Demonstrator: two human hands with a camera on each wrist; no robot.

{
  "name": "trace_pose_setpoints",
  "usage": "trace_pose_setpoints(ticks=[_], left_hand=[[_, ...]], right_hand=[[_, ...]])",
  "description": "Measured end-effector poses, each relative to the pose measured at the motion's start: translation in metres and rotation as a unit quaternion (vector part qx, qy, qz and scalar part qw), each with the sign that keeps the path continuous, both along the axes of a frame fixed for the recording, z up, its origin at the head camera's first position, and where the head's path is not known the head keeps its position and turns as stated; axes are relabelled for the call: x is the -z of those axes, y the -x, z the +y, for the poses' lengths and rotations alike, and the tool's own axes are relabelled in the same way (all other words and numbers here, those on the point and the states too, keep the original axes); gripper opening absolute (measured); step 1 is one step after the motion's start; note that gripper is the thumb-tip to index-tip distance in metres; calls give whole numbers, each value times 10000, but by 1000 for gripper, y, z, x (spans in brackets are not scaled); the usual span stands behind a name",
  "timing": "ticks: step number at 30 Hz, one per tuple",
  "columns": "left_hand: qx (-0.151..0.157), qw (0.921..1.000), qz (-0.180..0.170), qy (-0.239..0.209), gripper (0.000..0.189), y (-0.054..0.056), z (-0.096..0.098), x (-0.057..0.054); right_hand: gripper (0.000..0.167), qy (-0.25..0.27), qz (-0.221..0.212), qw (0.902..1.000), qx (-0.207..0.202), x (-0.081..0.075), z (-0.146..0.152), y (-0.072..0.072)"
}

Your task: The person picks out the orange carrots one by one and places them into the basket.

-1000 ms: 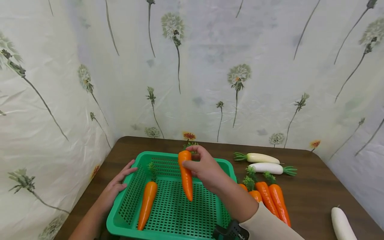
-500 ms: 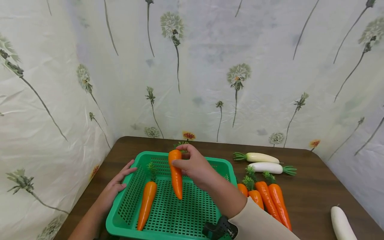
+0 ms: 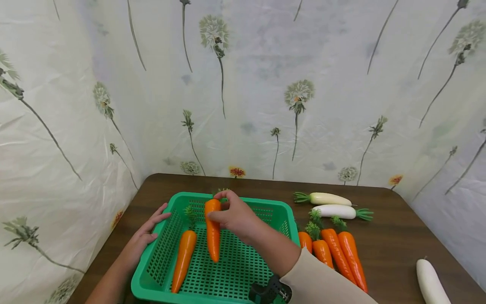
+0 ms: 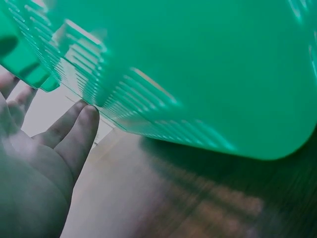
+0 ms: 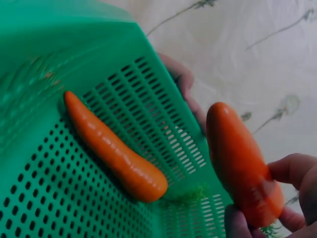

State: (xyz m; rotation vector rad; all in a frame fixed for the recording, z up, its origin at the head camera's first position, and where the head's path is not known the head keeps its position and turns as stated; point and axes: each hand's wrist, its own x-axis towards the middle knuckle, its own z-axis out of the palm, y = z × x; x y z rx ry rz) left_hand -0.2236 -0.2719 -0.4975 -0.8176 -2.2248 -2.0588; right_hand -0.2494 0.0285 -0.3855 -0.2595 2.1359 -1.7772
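My right hand [image 3: 237,217] pinches an orange carrot [image 3: 213,232] near its leafy top, its tip pointing down over the inside of a green plastic basket [image 3: 288,219]. In the right wrist view, thumb and fingers sit on either side of the held carrot [image 5: 240,166]. Another carrot [image 3: 184,261] lies on the basket floor along the left wall, leaves toward the back. My left hand [image 3: 142,236] rests with fairly straight fingers against the basket's left rim. The left wrist view shows the left hand's fingertips [image 4: 89,115] touching the basket wall [image 4: 208,79] from outside.
Right of the basket, several carrots [image 3: 343,257] lie bunched on the brown table [image 3: 391,236]. Behind them are a cream radish [image 3: 330,199] and a white radish [image 3: 334,211], both with green tops. Another white radish [image 3: 432,280] lies at the far right. A flower-patterned sheet [image 3: 250,84] hangs behind the table.
My right hand has carried the carrot leftward across the basket, close to the carrot inside, and slightly lower. The left hand has stayed at the rim.
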Motion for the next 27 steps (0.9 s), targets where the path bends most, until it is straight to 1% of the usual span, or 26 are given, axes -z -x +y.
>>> trace_pose_setpoints(ticks=[6,10,14,18,24,27], left_hand=[[33,9999,-129,-35,53,-2,-1,0],[-22,9999,-170,-3,53,-2,-3,-1],[-64,9998,-191,4,53,-3,-3,0],[-77,9998,-173,-58,53,-4,-2,1],[76,9998,-98,-182,51,-1,0,0],[65,9998,-120,-168,51,0,1,1]], right_hand=[[52,135,-231,9995,-186,11,-5,-3],[55,268,-407,9985,-235,16,-8,-3],[55,332,-592,9973,-290,19,-9,-4],[52,285,-707,9964,-359,22,-10,-4],[51,257,-914,9945,-437,24,-7,-3],[51,226,-993,9935,-503,23,-6,-4]])
